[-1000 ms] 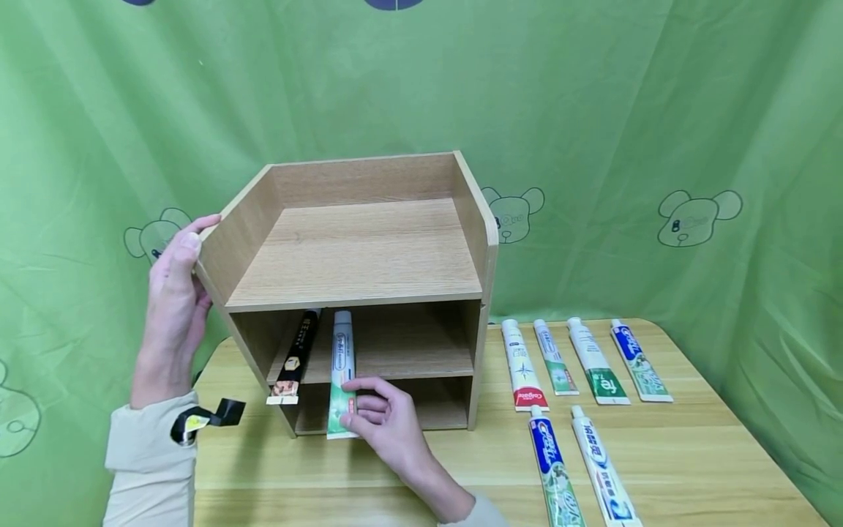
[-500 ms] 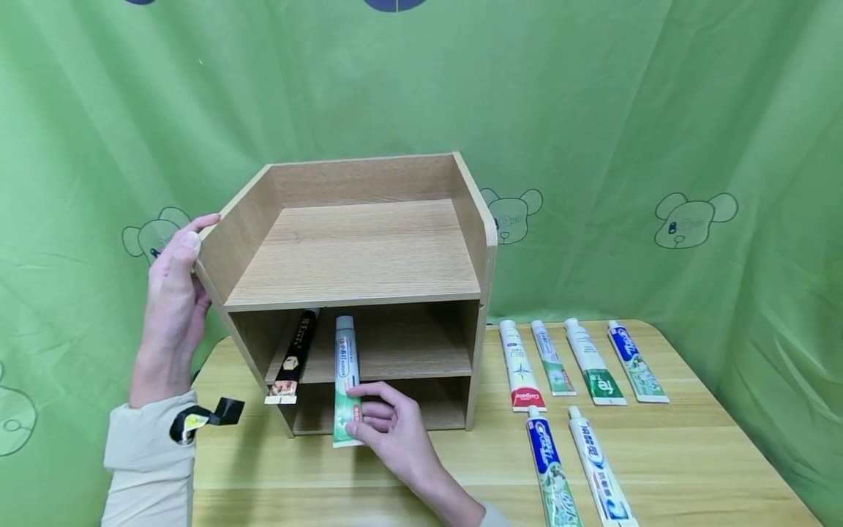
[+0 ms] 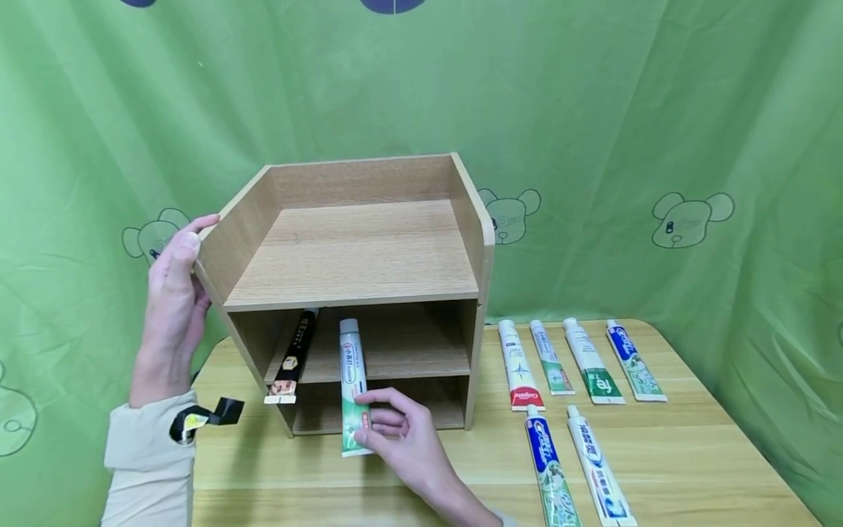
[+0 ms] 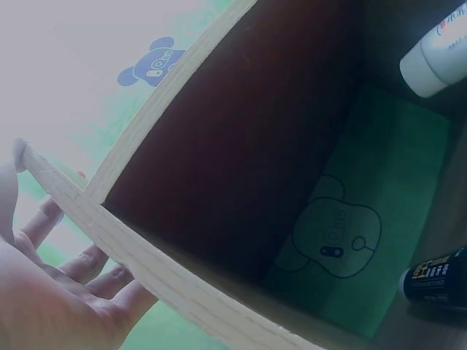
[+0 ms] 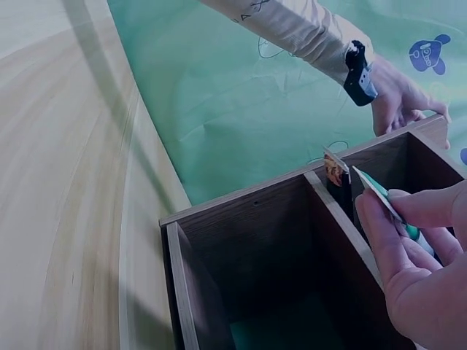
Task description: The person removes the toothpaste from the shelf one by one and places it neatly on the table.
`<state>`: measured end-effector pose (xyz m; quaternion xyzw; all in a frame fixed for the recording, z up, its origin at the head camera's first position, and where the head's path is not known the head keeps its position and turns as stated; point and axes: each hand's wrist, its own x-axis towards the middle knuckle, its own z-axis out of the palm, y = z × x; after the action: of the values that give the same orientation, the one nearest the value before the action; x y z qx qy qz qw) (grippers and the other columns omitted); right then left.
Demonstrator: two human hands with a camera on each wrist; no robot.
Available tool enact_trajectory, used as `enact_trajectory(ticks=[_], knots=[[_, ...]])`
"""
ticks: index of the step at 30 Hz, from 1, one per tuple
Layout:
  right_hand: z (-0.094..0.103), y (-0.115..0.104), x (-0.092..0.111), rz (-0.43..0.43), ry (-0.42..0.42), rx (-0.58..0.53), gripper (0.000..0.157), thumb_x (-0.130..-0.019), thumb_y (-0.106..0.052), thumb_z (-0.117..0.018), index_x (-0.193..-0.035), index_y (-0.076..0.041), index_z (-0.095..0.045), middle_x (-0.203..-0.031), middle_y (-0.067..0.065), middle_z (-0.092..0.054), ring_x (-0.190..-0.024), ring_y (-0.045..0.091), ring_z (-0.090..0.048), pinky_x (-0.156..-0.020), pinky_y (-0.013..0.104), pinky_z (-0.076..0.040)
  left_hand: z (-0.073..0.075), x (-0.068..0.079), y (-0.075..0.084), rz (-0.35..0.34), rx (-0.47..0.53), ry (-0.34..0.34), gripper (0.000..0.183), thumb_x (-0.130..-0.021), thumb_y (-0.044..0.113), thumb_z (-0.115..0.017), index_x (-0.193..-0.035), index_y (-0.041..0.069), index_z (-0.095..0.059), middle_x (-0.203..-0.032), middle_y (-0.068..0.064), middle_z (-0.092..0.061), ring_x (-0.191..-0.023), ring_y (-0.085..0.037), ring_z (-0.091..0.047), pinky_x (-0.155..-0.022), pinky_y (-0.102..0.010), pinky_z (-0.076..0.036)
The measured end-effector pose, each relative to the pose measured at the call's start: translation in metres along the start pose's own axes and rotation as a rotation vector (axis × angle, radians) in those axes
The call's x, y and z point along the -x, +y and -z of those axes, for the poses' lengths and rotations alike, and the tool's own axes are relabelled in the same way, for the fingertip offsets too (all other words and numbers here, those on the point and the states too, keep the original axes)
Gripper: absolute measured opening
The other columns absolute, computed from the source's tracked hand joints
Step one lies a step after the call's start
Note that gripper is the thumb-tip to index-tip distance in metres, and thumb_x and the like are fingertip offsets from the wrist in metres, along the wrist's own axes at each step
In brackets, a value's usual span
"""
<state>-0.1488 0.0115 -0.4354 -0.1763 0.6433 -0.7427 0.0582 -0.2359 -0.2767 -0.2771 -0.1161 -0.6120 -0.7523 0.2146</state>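
My right hand (image 3: 411, 443) pinches the flat lower end of a white-and-green toothpaste tube (image 3: 352, 373) between thumb and fingers. The tube's cap points into the middle compartment of a wooden shelf unit (image 3: 356, 256), while its crimped end sticks out in front. To its left, a black toothpaste tube (image 3: 294, 359) lies in that same compartment, its end over the front edge. My left hand (image 3: 173, 293) grips the unit's left side panel at the upper front. In the left wrist view, the thumb and fingers of that hand (image 4: 66, 284) lie around the panel's edge (image 4: 146, 262).
Right of the unit, several toothpaste tubes lie in two rows on the wooden table (image 3: 718, 454). A red-and-white tube (image 3: 520, 366) is closest to the unit; a blue-and-green tube (image 3: 552, 468) lies in the front row. A green curtain (image 3: 593, 146) hangs behind.
My right hand has shifted slightly right and toward the front with the white-and-green toothpaste tube. The left hand stays on the side panel.
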Motion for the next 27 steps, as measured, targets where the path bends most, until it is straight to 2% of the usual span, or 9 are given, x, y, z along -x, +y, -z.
enact_trajectory(ticks=[7,17,27], knots=[[0.008,-0.002,0.009,0.009,-0.008,0.003,0.040,-0.087,0.005,-0.075,-0.125,-0.008,-0.067,-0.111,0.016,-0.075,-0.100,0.026,-0.074,-0.085,0.036,-0.059,-0.001,-0.001,-0.002,0.021,0.014,-0.013,0.046,-0.100,0.040,-0.060,-0.140,0.016,-0.063,-0.132,-0.011,-0.051,-0.109,-0.024,-0.053,-0.084,-0.030,-0.048],[0.022,-0.006,0.021,0.019,-0.022,0.027,0.040,-0.089,0.004,-0.075,-0.126,-0.008,-0.066,-0.119,0.018,-0.072,-0.103,0.027,-0.073,-0.087,0.037,-0.059,0.001,-0.002,-0.002,-0.001,0.011,-0.011,0.045,-0.101,0.038,-0.060,-0.139,0.015,-0.063,-0.133,-0.011,-0.051,-0.110,-0.024,-0.052,-0.085,-0.031,-0.047],[0.039,-0.020,0.033,0.012,-0.024,0.072,0.040,-0.090,0.000,-0.075,-0.128,-0.007,-0.065,-0.121,0.018,-0.070,-0.107,0.028,-0.071,-0.087,0.039,-0.058,0.001,-0.002,-0.001,-0.003,0.013,-0.012,0.046,-0.100,0.039,-0.060,-0.140,0.015,-0.063,-0.131,-0.011,-0.051,-0.108,-0.025,-0.052,-0.084,-0.032,-0.047]])
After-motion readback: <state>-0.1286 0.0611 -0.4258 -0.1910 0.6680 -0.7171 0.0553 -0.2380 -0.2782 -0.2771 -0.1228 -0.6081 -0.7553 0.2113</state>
